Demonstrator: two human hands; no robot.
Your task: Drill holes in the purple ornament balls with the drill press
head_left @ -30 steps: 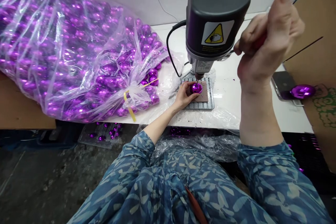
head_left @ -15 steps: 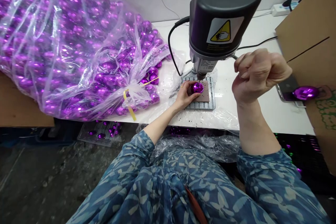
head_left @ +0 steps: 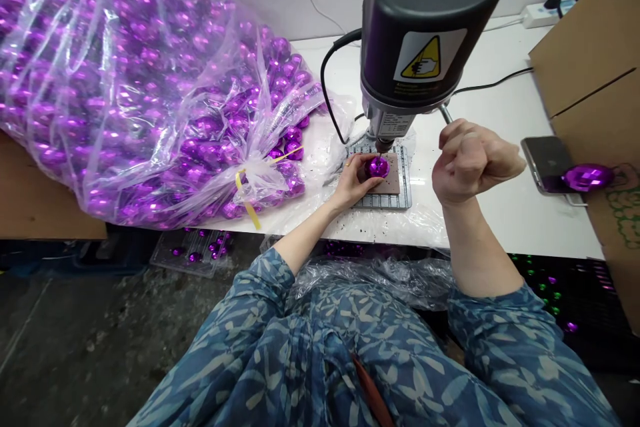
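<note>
one purple faceted bauble (head_left: 379,167) is sitting on a brown board (head_left: 393,180) beneath a drill press (head_left: 430,7); the left hand (head_left: 353,182) is grasping the bauble, the right hand (head_left: 469,161) is clenching the feed lever (head_left: 445,113).

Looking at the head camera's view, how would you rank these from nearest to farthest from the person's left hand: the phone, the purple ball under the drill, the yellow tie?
1. Purple ball: held in the left hand, under the drill.
2. Yellow tie: to the left, on the bag.
3. Phone: far right.
</note>
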